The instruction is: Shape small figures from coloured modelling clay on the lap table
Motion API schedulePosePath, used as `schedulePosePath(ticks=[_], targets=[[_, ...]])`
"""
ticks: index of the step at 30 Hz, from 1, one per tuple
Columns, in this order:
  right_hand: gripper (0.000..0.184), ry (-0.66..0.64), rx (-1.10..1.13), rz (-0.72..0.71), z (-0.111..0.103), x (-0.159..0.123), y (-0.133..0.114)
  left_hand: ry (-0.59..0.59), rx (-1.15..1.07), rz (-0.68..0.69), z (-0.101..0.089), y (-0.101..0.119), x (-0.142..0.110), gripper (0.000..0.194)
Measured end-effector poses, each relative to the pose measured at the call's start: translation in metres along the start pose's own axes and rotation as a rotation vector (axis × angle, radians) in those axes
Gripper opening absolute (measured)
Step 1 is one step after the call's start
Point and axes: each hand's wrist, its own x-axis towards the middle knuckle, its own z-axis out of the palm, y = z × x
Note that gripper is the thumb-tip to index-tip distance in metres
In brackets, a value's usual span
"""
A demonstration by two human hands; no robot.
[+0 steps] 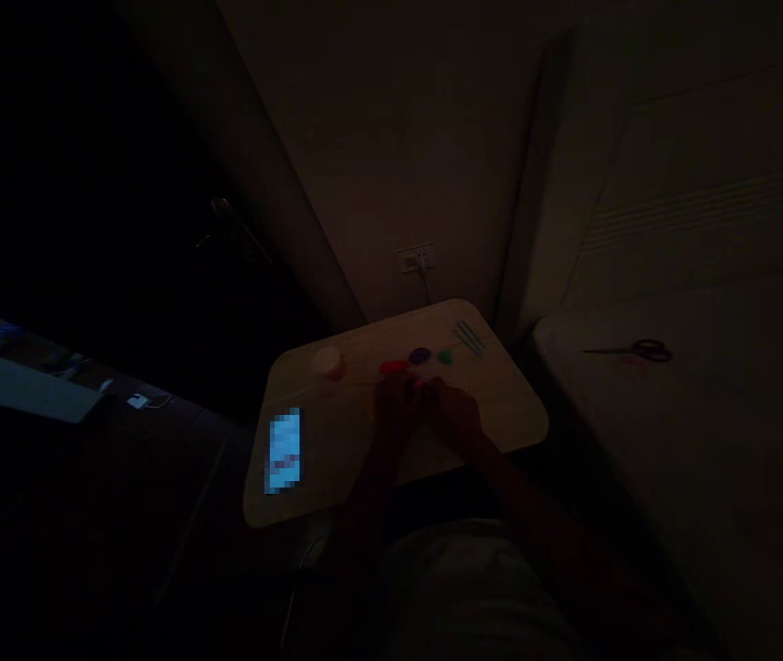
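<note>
One pinkish bit (417, 381) shows between the left hand (397, 397) and right hand (454, 411), close together over the surface (342, 450); it's too dark to tell how far open the fingers are or whether they grip it. Just beyond lie a red lump (393, 366), purple lump (419, 354) and green lump (444, 356), then sticks (469, 337). Leftward are a tub (327, 361) and lit screen (285, 450); scissors (647, 350) lie well right.

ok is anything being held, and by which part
It cannot be told: the left hand and right hand are close together, too dark to show any grip.
</note>
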Motion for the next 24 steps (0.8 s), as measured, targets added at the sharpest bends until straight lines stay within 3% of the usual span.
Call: schedulePosePath(ticks=[5, 9, 15, 24], targets=[[0.038, 0.063, 0.076, 0.103, 0.002, -0.001, -0.002, -0.011, 0.007, 0.015, -0.002, 0.003, -0.001, 0.004], [0.035, 0.039, 0.044, 0.142, 0.000, -0.002, -0.005, -0.015, 0.007, 0.035, -0.004, 0.005, -0.001, 0.004], [0.031, 0.012, -0.085, 0.064, 0.001, -0.003, -0.005, -0.021, -0.001, 0.035, -0.005, 0.006, -0.002, 0.007], [0.033, -0.034, -0.086, -0.026, 0.002, 0.002, 0.005, -0.022, -0.009, 0.022, -0.003, 0.002, -0.001, 0.003]])
